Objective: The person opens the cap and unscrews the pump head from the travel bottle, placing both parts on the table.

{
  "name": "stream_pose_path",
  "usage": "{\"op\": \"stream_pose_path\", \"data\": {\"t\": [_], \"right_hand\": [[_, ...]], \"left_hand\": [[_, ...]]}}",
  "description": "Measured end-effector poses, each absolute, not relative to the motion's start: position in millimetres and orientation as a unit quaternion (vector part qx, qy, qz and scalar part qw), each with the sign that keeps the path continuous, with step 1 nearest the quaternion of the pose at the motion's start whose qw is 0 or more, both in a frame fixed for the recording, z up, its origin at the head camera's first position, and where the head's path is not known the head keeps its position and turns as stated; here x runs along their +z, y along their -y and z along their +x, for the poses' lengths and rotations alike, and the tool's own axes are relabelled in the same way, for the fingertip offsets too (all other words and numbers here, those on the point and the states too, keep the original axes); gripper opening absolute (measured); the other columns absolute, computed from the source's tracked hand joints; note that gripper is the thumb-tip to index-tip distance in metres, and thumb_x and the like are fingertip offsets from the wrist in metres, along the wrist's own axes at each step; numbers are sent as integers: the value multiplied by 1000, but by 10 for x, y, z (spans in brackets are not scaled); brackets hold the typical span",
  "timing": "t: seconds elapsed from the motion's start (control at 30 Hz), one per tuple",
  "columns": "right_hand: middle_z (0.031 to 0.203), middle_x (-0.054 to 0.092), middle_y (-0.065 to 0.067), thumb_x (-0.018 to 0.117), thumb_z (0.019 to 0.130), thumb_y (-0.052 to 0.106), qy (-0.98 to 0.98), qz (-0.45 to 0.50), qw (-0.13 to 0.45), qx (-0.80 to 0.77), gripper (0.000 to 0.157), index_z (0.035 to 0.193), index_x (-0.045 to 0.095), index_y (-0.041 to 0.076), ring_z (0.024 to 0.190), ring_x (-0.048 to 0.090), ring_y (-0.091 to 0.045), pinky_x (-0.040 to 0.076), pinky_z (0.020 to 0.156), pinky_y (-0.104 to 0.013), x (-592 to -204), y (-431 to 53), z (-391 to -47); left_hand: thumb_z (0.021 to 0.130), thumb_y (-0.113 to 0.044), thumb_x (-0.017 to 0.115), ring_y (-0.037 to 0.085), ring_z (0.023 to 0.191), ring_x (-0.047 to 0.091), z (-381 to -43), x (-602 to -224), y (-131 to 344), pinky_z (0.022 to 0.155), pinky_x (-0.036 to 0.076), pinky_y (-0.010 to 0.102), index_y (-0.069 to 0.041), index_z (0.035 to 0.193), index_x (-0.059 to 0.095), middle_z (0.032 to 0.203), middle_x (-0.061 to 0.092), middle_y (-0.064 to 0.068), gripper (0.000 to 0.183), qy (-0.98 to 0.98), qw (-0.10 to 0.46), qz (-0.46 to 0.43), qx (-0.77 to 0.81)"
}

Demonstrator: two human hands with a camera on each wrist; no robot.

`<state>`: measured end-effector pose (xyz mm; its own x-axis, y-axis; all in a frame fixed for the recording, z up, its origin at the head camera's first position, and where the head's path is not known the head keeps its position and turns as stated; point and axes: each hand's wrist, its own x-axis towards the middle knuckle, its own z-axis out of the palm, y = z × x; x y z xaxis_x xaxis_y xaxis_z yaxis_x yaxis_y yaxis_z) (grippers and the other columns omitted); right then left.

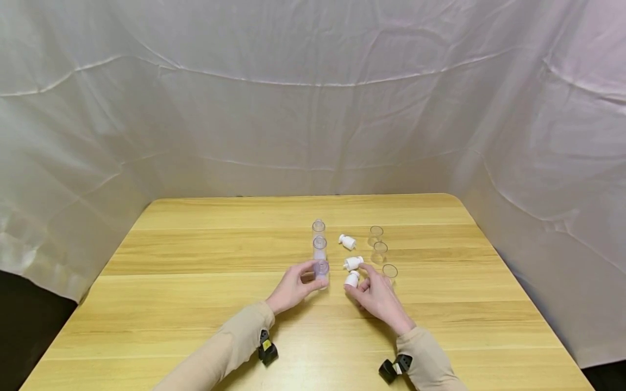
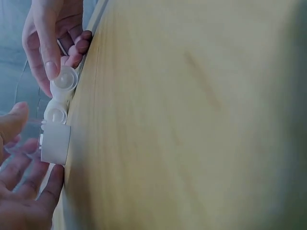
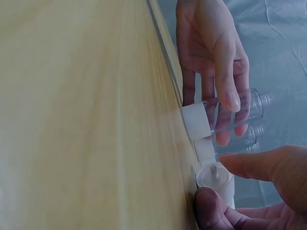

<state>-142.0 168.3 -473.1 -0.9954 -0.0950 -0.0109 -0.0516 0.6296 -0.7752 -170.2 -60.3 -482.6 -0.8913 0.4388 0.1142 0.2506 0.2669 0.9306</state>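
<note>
My left hand [image 1: 292,285] holds the nearest clear bottle [image 1: 321,267] upright on the table, thumb and fingers around its sides. In the right wrist view its white base [image 3: 195,122] and threaded neck show. My right hand [image 1: 379,297] pinches the nearest white pump top [image 1: 351,279] between thumb and finger. That pump top [image 3: 215,178] turns its round underside with a short stem toward the right wrist camera. Another white pump top [image 1: 353,263] lies just beyond, close to the right fingertips, and a third pump top [image 1: 347,241] lies farther back.
Two more clear bottles, a middle one [image 1: 319,247] and a far one [image 1: 318,227], stand in line behind the held bottle. Along the right, three clear caps stand in a row: far [image 1: 376,234], middle [image 1: 379,252] and near [image 1: 389,271]. A pale curtain [image 1: 313,130] surrounds the wooden table [image 1: 195,304].
</note>
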Motion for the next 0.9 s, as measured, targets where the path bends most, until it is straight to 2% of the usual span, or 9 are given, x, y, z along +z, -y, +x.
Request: {"op": "stream_pose_path", "data": {"t": [0.2, 0.43, 0.53, 0.63, 0.73, 0.8, 0.9], "right_hand": [[68, 68, 1, 78, 88, 22, -903, -52, 11, -426, 70, 144, 44, -5, 52, 56, -6, 46, 47, -20, -4732, -1680, -1410], [71, 68, 1, 76, 89, 17, -896, -77, 17, -436, 72, 147, 39, -3, 54, 57, -5, 51, 52, -19, -4676, -1690, -1298], [72, 68, 1, 75, 90, 15, -893, -112, 8, -436, 67, 144, 40, -1, 55, 57, -3, 52, 53, -19, -4641, -1717, -1233], [72, 70, -3, 73, 92, 15, -876, -183, 3, -447, 47, 129, 49, -2, 55, 57, -2, 53, 50, -20, -4619, -1778, -1191], [70, 68, -2, 71, 94, 18, -853, -265, 28, -448, 21, 103, 58, 5, 57, 56, 0, 53, 50, -20, -4605, -1873, -1170], [70, 65, 3, 69, 95, 23, -843, -304, 69, -439, 16, 91, 60, 11, 60, 54, 2, 53, 52, -19, -4586, -1960, -1167], [66, 58, 8, 67, 97, 27, -833, -347, 132, -411, 19, 82, 63, 17, 60, 47, 7, 48, 54, -15, -4544, -2117, -1181]], "left_hand": [[92, -14, 73, 38, 120, 66, -1702, -4801, 600, 109, 52, 50, 0, 132, 60, 127, 69, 21, 44, -791, 81, 203, 571], [86, -17, 80, 41, 129, 59, -1670, -4783, 713, 114, 46, 51, 2, 141, 51, 138, 61, 24, 65, -794, 89, 190, 571], [83, -18, 82, 40, 130, 59, -1656, -4749, 811, 114, 46, 50, 3, 141, 51, 138, 61, 24, 69, -797, 89, 178, 570], [84, -20, 81, 39, 129, 60, -1647, -4698, 923, 114, 47, 50, 4, 141, 51, 137, 62, 23, 69, -808, 87, 169, 558], [87, -24, 78, 38, 125, 63, -1647, -4655, 1044, 111, 50, 50, 3, 141, 52, 134, 65, 22, 66, -825, 86, 171, 532], [89, -26, 76, 35, 121, 66, -1654, -4637, 1125, 108, 52, 49, 3, 138, 55, 130, 68, 20, 60, -836, 84, 180, 512], [93, -29, 72, 30, 113, 70, -1676, -4613, 1254, 102, 57, 45, 3, 131, 62, 124, 72, 18, 51, -855, 74, 197, 474]]}}
